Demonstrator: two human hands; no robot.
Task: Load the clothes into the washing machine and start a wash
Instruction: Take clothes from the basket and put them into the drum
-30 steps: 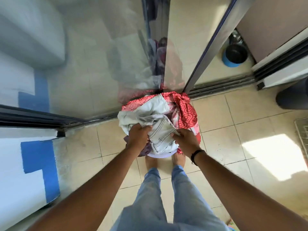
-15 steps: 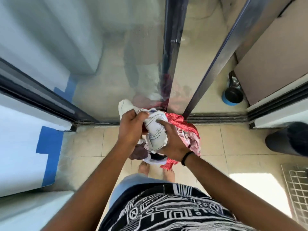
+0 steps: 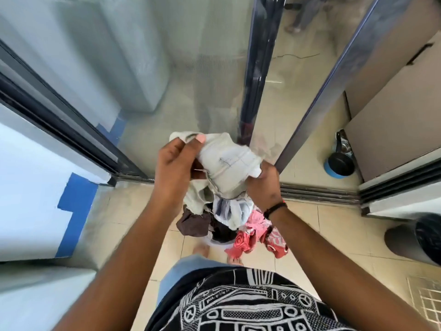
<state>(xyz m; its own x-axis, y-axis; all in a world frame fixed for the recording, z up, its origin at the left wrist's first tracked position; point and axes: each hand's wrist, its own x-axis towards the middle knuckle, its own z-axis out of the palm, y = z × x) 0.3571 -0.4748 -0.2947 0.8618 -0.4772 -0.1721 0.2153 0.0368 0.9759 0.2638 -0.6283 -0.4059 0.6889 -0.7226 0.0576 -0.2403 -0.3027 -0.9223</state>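
Note:
I hold a bundle of clothes in front of me at about waist height. On top is a pale cream garment [image 3: 226, 168]. Below it hang a brown piece [image 3: 194, 223] and a red patterned cloth [image 3: 253, 237]. My left hand [image 3: 176, 173] grips the cream garment on its left side, thumb over the top. From the right, my right hand [image 3: 265, 185], with a black band at the wrist, grips the same bundle. A pale washing machine [image 3: 133, 68] shows dimly behind the glass, upper left.
A glass sliding door [image 3: 202, 75] with dark metal frames stands straight ahead, its floor track [image 3: 315, 192] crossing the tiled floor. A blue-rimmed black pan [image 3: 338, 166] sits on the floor beyond the track, right. A dark bin [image 3: 420, 237] stands far right. White wall with blue tape, left.
The bundle has been lifted from floor level up toward my waist. Both hands have kept hold of it, and my view has tilted up toward the glass door.

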